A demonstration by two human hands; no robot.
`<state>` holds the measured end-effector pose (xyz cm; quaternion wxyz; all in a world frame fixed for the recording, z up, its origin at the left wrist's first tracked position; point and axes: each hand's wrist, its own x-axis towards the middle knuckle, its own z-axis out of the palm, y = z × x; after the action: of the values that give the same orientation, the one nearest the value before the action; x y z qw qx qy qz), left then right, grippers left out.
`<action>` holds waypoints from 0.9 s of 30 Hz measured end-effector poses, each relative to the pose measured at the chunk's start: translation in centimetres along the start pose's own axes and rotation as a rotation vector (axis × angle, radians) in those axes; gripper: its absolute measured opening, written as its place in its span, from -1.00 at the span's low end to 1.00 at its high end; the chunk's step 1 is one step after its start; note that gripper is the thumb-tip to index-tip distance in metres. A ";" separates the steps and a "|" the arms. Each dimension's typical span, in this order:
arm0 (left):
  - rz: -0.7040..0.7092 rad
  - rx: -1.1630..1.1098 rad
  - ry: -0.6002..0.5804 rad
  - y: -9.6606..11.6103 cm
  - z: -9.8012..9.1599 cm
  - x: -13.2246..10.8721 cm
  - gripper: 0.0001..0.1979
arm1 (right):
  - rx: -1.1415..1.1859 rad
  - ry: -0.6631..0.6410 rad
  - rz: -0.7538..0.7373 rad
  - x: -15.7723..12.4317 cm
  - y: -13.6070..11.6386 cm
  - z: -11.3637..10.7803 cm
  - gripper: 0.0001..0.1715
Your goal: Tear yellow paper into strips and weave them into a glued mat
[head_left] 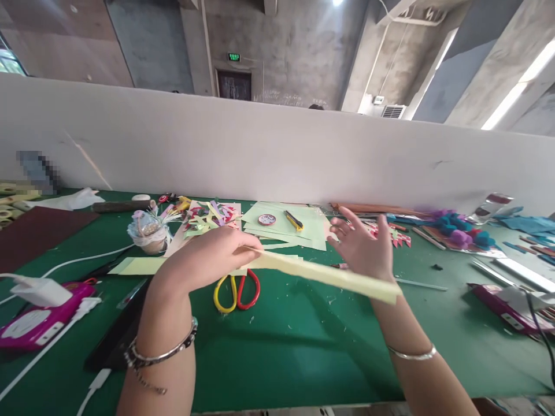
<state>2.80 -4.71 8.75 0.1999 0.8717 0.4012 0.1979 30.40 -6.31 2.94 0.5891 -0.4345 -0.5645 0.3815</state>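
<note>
A pale yellow paper strip is pinched at one end by my left hand. From there it stretches rightward in the air, its free end passing in front of my right wrist. My right hand is raised with fingers and thumb spread, holding nothing. Below my left hand lie scissors with one yellow and one red handle; their blades are hidden under paper. Another pale yellow strip rests on the table left of my left hand. Beyond my hands, a yellow and black utility knife lies on light green paper sheets.
A round tape roll lies on the sheets. Colourful paper scraps and a wrapped cup are at back left. Pink power strips with cables sit at both sides. A white partition borders the green table.
</note>
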 end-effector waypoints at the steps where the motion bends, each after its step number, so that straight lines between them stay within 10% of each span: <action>1: -0.003 -0.025 -0.021 0.2 0.2 -0.2 -0.81 | -0.120 -0.047 -0.012 -1.0 -0.7 -0.5 -0.23; 5: -0.019 -0.101 -0.213 1.2 1.1 -0.2 -0.84 | -0.639 -0.613 -0.141 -5.4 -3.2 1.2 -0.47; 9: -0.050 -0.061 -0.399 1.2 1.9 0.0 -0.79 | -0.927 -0.611 -0.073 -7.8 -2.4 4.8 -0.76; 18: -0.227 -0.515 0.010 -5.2 6.2 0.0 -0.72 | -0.702 -0.545 0.079 -8.0 2.3 5.4 -0.61; 27: -0.012 -0.351 0.110 -4.8 12.0 2.7 -0.74 | -0.603 -0.313 0.107 -2.2 5.4 7.3 -0.67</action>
<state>7.48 -2.02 -3.25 0.3277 0.8089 0.3761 0.3112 23.17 -6.01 -2.99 0.3197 -0.5542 -0.7117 0.2900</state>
